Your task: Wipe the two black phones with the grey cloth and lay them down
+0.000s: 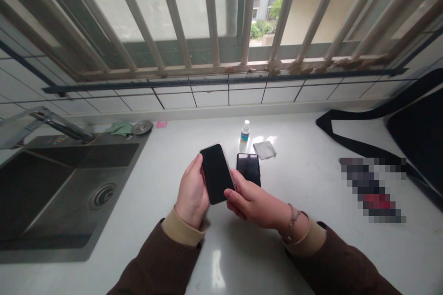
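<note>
Holding a glossy black smartphone [217, 174] up over the smooth white countertop [297, 249], with the fingers of the left hand [192, 189] curled around its slick edge and the thumb on the glass. Right hand [254, 200] is pinching the opposite edge. A second black phone [248, 169] lies flat just past it, near a small upright plastic bottle [244, 136] and a thin square of grey cloth [264, 150]. Brushed steel sink [65, 193] sits off to the left, below a shiny metal faucet [58, 122].
</note>
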`<state>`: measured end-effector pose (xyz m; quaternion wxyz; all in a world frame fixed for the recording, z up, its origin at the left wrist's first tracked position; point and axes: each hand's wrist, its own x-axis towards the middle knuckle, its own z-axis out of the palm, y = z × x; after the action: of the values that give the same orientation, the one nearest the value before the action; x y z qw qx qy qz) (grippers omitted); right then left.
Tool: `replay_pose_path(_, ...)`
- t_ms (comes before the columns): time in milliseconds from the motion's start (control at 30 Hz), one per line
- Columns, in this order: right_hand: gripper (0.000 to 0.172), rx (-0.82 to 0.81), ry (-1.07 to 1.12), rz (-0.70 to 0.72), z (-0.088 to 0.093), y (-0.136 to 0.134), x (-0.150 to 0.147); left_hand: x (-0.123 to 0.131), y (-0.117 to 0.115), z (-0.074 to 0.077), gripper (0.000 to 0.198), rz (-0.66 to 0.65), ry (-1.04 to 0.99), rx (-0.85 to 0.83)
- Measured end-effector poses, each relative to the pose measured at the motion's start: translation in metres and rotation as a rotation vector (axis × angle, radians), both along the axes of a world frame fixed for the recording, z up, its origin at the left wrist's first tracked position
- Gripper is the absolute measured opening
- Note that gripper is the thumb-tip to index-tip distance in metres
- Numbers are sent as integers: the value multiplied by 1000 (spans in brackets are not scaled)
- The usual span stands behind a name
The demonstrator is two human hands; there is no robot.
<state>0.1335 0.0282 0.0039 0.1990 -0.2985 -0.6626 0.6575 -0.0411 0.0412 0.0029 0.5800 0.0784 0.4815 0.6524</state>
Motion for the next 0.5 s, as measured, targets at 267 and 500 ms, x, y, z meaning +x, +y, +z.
replay_pose_path(267,37,19,14,-108,-9,0,-2,3,-1,2,20,62,22,103)
replay_pose_path(500,89,-244,96,-161,-12,-1,-5,7,-6,2,33,38,-1,184)
